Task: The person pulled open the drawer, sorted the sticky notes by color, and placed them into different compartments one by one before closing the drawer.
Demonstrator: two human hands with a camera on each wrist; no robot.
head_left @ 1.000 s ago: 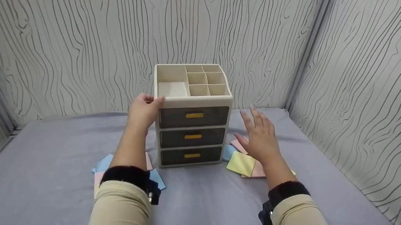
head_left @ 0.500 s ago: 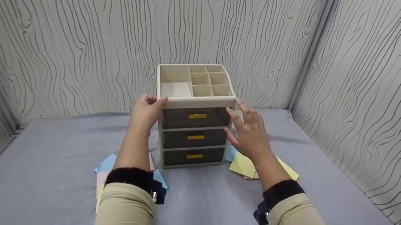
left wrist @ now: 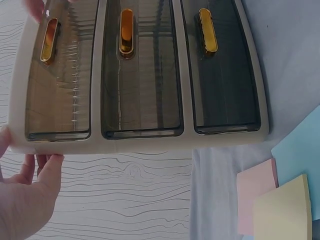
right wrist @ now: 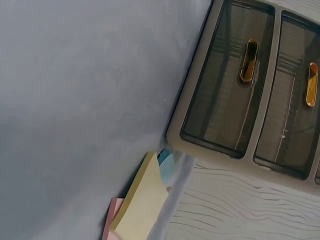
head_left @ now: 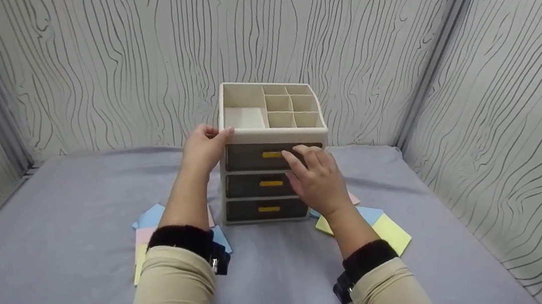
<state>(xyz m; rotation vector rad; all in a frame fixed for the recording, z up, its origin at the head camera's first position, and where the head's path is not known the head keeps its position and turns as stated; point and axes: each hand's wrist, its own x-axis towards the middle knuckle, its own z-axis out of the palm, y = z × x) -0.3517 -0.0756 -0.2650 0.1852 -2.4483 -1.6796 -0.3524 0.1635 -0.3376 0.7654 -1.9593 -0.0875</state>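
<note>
A cream desktop drawer organizer (head_left: 276, 133) stands upright with three dark see-through drawers, all pushed in, each with a yellow handle. My left hand (head_left: 202, 149) grips its upper left corner, thumb on the front rim and fingers round the side; the left wrist view shows this grip too. My right hand (head_left: 320, 179) is in front of the top drawer (head_left: 243, 156), fingers slightly bent, fingertips right by the top handle (head_left: 271, 154). Fingertips (left wrist: 34, 7) also show near that handle in the left wrist view. The right wrist view shows the lower drawers (right wrist: 225, 85) but no hand.
Sticky note pads in blue, pink and yellow lie in two groups on the grey cloth (head_left: 273, 272): a left group with a blue pad (head_left: 151, 216), and a right group with a yellow pad (head_left: 394, 233). A wood-grain patterned wall (head_left: 150, 59) rises behind.
My right hand has moved left from beside the organizer to the front of its top drawer, near the handle. My left hand keeps its grip on the corner. The view has shifted slightly.
</note>
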